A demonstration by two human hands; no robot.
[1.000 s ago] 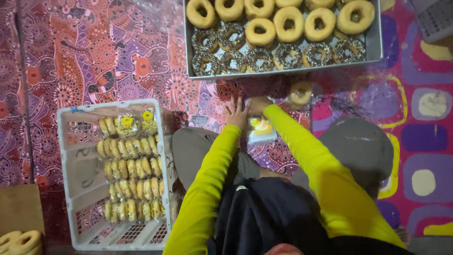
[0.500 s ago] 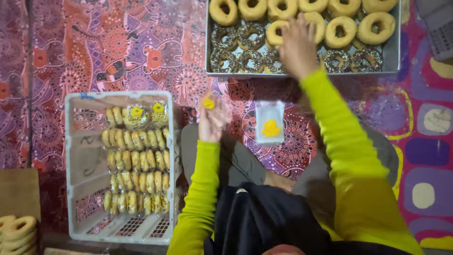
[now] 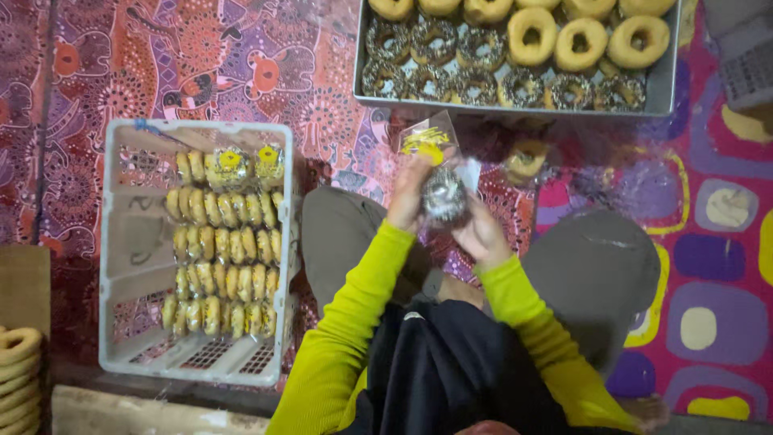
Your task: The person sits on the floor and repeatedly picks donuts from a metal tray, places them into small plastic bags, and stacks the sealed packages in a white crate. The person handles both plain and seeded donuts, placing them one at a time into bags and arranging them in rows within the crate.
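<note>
Frame centre: left hand [image 3: 409,196] pinches clear bag [image 3: 428,143], mouth toward upper frame, long axis vertical; right hand [image 3: 481,235] grips sprinkled doughnut [image 3: 444,196] inside.

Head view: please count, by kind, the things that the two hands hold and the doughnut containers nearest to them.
dark sprinkled doughnut, between the left hand and the right hand: 1
clear bag with a yellow label, above the doughnut: 1
metal tray of doughnuts: 1
white crate of wrapped doughnuts: 1
Total: 4
</note>
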